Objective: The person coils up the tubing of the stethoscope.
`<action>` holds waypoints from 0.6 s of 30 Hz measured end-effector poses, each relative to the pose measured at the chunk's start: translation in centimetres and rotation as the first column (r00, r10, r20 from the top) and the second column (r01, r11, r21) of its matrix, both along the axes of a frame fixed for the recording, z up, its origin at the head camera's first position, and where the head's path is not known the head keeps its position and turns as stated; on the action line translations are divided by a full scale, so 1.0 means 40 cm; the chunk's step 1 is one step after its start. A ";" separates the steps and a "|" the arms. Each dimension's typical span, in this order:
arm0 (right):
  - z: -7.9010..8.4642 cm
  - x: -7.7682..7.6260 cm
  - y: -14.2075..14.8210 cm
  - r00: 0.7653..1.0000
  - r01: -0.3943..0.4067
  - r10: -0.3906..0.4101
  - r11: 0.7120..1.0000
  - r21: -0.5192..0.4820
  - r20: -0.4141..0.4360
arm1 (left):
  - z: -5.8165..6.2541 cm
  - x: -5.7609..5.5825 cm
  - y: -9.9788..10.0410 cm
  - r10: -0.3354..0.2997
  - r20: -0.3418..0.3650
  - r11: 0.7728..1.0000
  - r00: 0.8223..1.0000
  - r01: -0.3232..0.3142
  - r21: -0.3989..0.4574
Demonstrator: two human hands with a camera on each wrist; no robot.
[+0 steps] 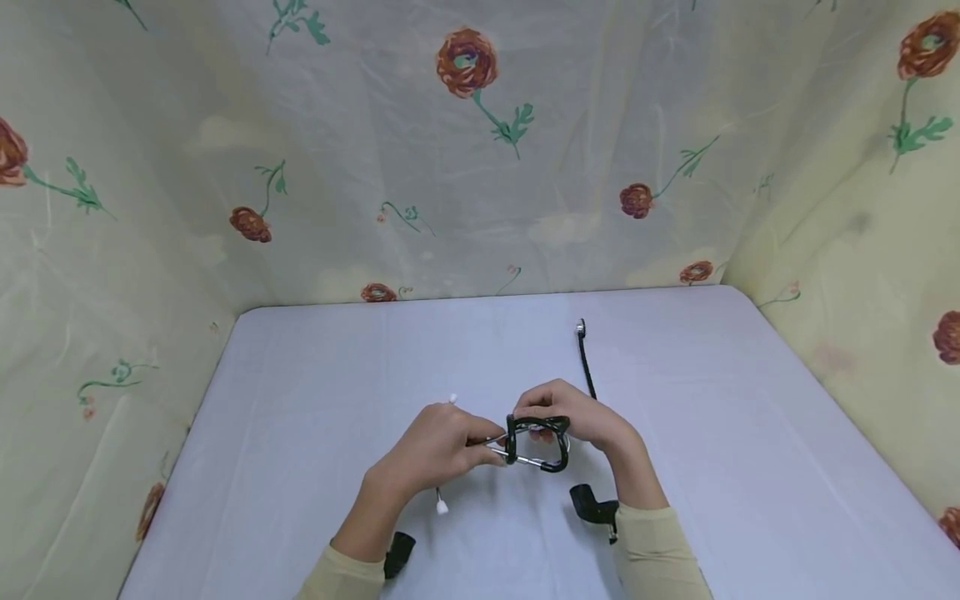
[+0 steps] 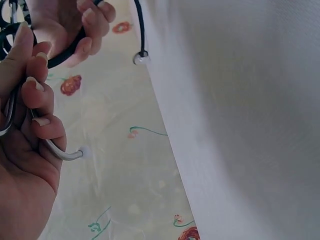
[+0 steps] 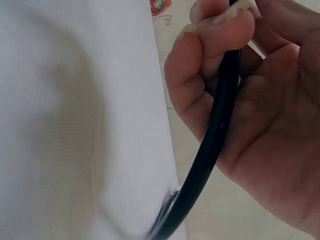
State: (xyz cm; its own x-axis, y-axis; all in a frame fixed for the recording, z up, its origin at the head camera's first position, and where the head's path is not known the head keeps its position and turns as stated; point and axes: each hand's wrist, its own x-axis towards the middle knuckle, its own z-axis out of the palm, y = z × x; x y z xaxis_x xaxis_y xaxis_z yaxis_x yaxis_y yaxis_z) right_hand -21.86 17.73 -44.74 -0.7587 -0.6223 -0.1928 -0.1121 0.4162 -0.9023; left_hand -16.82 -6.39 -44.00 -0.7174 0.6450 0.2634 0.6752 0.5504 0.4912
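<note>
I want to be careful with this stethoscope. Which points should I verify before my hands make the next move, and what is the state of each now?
1. Left hand grips the metal tubes: ok.
2. Right hand grips the black tubing: ok.
3. White ear tips uncovered: ok, they show on opposite sides of the left hand.
4. Black tubing free of bends: not ok, it curves into a loop at the hands.
5. Chest piece clear of both hands: ok.
6. Chest piece resting on the table: cannot tell.
</note>
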 end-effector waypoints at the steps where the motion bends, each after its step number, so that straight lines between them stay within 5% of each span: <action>1: -0.001 0.000 0.000 1.000 -0.009 0.009 1.000 -0.011 0.001 | -0.001 -0.001 -0.001 0.003 -0.004 1.000 1.000 -0.003 0.004; 11: -0.003 -0.003 -0.005 0.994 -0.107 0.105 0.991 -0.075 -0.020 | -0.003 -0.006 -0.005 0.003 -0.049 0.998 0.999 0.000 0.060; 18: 0.005 0.003 0.001 1.000 -0.007 0.007 1.000 0.002 -0.027 | 0.002 -0.009 -0.016 0.038 -0.036 0.995 0.999 -0.034 0.098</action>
